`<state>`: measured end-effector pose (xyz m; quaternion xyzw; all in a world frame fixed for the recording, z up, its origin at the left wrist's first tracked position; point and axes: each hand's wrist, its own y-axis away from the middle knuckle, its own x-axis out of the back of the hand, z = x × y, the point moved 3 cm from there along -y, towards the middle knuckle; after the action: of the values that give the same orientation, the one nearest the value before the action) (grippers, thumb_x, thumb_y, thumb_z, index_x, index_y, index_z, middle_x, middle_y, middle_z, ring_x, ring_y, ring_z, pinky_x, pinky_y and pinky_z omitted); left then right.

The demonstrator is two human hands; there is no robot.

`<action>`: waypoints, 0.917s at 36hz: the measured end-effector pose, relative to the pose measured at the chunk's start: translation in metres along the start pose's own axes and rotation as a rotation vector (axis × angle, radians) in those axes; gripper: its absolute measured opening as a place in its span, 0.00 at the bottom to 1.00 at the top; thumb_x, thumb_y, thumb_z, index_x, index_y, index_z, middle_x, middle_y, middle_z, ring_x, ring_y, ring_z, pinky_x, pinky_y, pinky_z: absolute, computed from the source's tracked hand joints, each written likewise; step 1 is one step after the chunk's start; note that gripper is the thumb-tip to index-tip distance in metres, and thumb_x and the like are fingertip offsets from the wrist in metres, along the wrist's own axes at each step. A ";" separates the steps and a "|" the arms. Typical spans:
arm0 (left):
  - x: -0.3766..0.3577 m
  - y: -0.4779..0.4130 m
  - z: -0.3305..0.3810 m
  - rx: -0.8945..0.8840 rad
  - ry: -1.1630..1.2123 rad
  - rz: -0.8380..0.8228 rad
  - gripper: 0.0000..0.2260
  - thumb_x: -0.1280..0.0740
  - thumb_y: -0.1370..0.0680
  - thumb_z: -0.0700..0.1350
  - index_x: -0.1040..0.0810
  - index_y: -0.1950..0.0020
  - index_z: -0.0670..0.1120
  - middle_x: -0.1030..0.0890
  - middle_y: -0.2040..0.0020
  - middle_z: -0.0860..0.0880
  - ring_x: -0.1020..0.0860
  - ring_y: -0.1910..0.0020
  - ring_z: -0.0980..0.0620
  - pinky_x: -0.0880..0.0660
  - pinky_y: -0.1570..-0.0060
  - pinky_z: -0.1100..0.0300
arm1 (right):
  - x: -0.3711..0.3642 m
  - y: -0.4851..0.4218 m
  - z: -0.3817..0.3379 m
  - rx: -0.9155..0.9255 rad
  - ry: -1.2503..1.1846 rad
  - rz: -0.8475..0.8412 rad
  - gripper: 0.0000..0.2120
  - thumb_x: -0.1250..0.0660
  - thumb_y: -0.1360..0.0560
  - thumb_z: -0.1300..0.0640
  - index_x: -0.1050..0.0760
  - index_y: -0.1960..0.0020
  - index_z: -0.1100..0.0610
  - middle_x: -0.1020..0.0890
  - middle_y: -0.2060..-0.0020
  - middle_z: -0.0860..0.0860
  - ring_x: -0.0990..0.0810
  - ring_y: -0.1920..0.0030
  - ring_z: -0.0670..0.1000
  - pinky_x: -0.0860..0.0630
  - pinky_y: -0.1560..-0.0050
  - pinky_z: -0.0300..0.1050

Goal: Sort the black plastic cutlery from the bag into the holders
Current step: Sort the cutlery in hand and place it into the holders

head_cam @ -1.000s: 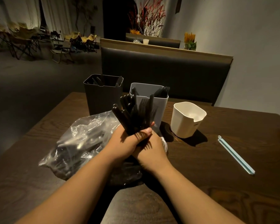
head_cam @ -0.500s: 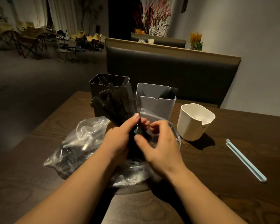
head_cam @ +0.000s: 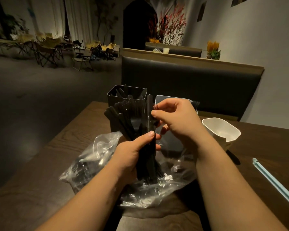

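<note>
Dark wood-grain desk (head_cam: 40, 172), dimly lit. A clear, crinkled plastic bag (head_cam: 97, 157) lies open on it directly before the person. Dark cutlery shows through the film, but individual pieces cannot be told apart.

The left hand (head_cam: 132, 154) is closed round the lower part of a bundle of black plastic cutlery (head_cam: 123, 117), held upright above the bag. The stems fan up and to the left. They are slim, matt and round-ended. One broad, rounded head shows within the bundle; the type of the other pieces is hard to make out against the dark background.

The right hand (head_cam: 178, 119) pinches a single upright piece (head_cam: 149, 104) between thumb and forefinger at the bundle's right edge. Its lower end is lost among the other stems.

Three rectangular holders with rounded corners stand behind the bag:
- Black holder (head_cam: 113, 100), left: dark pieces project above its rim, and its front is largely hidden by the bundle.
- Grey holder (head_cam: 173, 141), middle: mostly covered by the right hand, with fork tines (head_cam: 194, 104) showing at its far right corner.
- White holder (head_cam: 213, 127), right: smooth plastic with a notched rim.

A pale blue strip (head_cam: 274, 180) lies on the desk at far right, cut off by the frame edge. A dark padded bench back (head_cam: 190, 84) stands beyond the desk.
</note>
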<state>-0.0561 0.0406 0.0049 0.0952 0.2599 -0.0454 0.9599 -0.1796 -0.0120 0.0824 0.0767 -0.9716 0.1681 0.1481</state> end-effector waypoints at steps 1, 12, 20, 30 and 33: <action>0.000 0.000 -0.001 0.010 0.005 0.002 0.10 0.28 0.32 0.49 0.12 0.60 0.44 0.16 0.62 0.44 0.19 0.66 0.51 0.22 0.62 0.58 | 0.001 0.000 -0.001 0.001 -0.021 0.014 0.06 0.29 0.24 0.64 0.18 0.57 0.56 0.16 0.67 0.50 0.17 0.68 0.47 0.23 0.72 0.41; 0.000 -0.007 -0.006 -0.063 0.039 0.070 0.09 0.26 0.34 0.46 0.13 0.59 0.42 0.19 0.66 0.44 0.21 0.70 0.49 0.21 0.66 0.59 | 0.094 0.008 -0.022 0.472 0.020 0.964 0.10 0.29 0.24 0.59 0.27 0.47 0.49 0.21 0.50 0.44 0.19 0.48 0.41 0.19 0.48 0.40; -0.006 -0.002 -0.004 -0.047 0.082 0.013 0.07 0.29 0.29 0.43 0.18 0.60 0.39 0.19 0.68 0.45 0.20 0.73 0.50 0.22 0.71 0.61 | 0.089 0.001 0.004 0.606 0.290 1.017 0.13 0.32 0.22 0.62 0.25 0.40 0.65 0.22 0.45 0.51 0.23 0.45 0.38 0.23 0.44 0.36; -0.008 0.000 -0.002 -0.081 0.055 0.046 0.03 0.27 0.33 0.41 0.15 0.63 0.41 0.17 0.67 0.45 0.17 0.70 0.49 0.21 0.68 0.59 | 0.064 -0.013 0.036 0.451 0.906 0.592 0.07 0.32 0.27 0.55 0.18 0.53 0.56 0.17 0.58 0.54 0.23 0.50 0.62 0.33 0.52 0.52; -0.006 -0.001 -0.002 -0.068 0.028 0.065 0.06 0.26 0.35 0.41 0.16 0.61 0.40 0.17 0.68 0.45 0.18 0.71 0.49 0.22 0.70 0.60 | 0.064 -0.012 0.030 0.371 0.969 0.589 0.12 0.34 0.27 0.49 0.17 0.51 0.55 0.18 0.52 0.55 0.26 0.45 0.62 0.35 0.50 0.54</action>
<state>-0.0624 0.0400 0.0059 0.0715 0.2713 -0.0038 0.9598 -0.2457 -0.0398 0.0788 -0.2570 -0.7281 0.3849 0.5057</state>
